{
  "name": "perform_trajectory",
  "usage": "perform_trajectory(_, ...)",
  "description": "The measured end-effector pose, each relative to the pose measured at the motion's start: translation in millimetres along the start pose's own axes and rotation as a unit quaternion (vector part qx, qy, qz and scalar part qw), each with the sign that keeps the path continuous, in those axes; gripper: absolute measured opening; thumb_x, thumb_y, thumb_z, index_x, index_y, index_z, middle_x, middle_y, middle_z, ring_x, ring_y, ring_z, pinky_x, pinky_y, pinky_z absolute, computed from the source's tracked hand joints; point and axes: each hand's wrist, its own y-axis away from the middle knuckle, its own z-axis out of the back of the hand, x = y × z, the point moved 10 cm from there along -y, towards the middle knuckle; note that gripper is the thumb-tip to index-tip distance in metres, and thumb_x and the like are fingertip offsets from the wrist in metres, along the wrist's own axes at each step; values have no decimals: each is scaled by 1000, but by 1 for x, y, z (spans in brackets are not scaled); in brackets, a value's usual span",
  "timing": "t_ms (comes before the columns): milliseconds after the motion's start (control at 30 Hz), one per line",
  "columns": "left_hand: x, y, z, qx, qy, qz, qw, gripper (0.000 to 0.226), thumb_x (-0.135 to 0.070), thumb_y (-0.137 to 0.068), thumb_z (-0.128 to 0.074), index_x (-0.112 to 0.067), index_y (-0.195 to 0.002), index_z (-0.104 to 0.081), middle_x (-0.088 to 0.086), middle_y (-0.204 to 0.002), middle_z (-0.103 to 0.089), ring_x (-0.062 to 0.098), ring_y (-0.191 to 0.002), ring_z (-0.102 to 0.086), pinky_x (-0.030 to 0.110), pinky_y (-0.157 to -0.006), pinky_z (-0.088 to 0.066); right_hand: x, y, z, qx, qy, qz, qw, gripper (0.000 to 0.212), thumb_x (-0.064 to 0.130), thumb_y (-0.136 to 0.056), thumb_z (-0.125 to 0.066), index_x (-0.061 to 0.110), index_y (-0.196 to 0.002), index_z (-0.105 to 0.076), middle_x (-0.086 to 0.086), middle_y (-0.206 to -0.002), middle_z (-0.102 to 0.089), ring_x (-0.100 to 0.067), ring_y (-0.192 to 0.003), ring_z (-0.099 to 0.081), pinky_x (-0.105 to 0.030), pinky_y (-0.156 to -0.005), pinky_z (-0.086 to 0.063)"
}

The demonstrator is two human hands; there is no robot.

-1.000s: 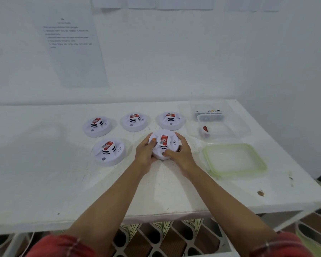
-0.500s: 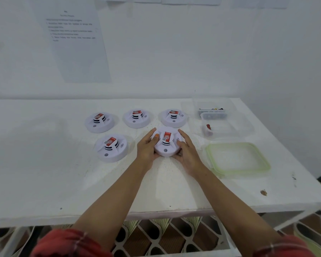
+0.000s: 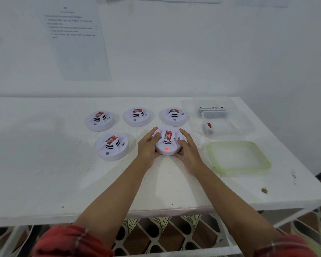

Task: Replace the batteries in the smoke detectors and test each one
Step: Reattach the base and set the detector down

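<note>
Testing one smoke detector. The detector in hand (image 3: 168, 143) rests on the white table (image 3: 63, 173), directly between the two hands and touching both. The left hand (image 3: 148, 145) lies along its left flank with fingers nearly straight, one fingertip up on its top. The right hand (image 3: 188, 151) lies along its right flank, fingers likewise extended and thumb at the near rim, so neither hand closes round it. A red light (image 3: 166, 148) glows on the near face, which suggests the test is under way.

The body is round and has no long axis of its own (only the red label on its raised centre runs away from the person).

Count: five detectors in all. Three form the far row (image 3: 100, 121), (image 3: 137, 117), (image 3: 175, 116). One more (image 3: 112, 147) sits just left of the left hand, which is the nearer hand if that detector is next. To the right are two clear boxes (image 3: 214, 108), (image 3: 228, 125), their contents too small to name, and one green-rimmed lid (image 3: 238, 157).
</note>
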Motion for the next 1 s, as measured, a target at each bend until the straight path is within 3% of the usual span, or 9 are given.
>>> perform_trajectory(200, 0, 1, 0, 4, 5, 1, 1000, 37, -11, -94, -51, -16, -131, -51, 2, -116, -59, 19, -96, -60, 31, -67, -54, 0, 0, -1, 0, 3, 3, 1000, 44, 6, -96, -36, 22, -137, -39, -6, -135, -53, -23, -110, -59, -30, -75, -57)
perform_trajectory(333, 0, 1, 0, 5, -2, 2, 1000, 38, -11, -94, -51, -17, -132, -50, 1, -116, -58, 23, -104, -57, 32, -70, -54, -1, 0, 0, -1, 5, 1, 1000, 45, 6, -96, -36, 22, -138, -38, -7, -136, -51, -23, -110, -58, -26, -71, -58)
perform_trajectory(467, -1, 1, 0, 6, -8, -2, 1000, 36, -12, -94, -52, -19, -129, -52, 0, -114, -59, 17, -95, -60, 30, -68, -54, 0, 0, 0, -2, 6, 3, 1000, 45, 6, -96, -36, 22, -137, -38, -6, -136, -51, -22, -109, -58, -24, -68, -58)
perform_trajectory(800, 0, 1, 1, 0, -7, -1, 1000, 39, -12, -94, -51, -16, -133, -50, 2, -119, -57, 23, -105, -56, 34, -73, -53, 0, -1, 1, -6, 12, 2, 1000, 43, 7, -96, -37, 24, -136, -39, -6, -136, -51, -22, -112, -57, -27, -74, -56)
perform_trajectory(1000, 1, 1, 2, -1, -12, 2, 1000, 39, -12, -95, -51, -15, -134, -49, 6, -132, -54, 24, -107, -55, 34, -74, -53, 0, 0, 1, -4, 9, 3, 1000, 43, 7, -97, -37, 23, -137, -38, -5, -134, -51, -20, -107, -58, -23, -68, -58)
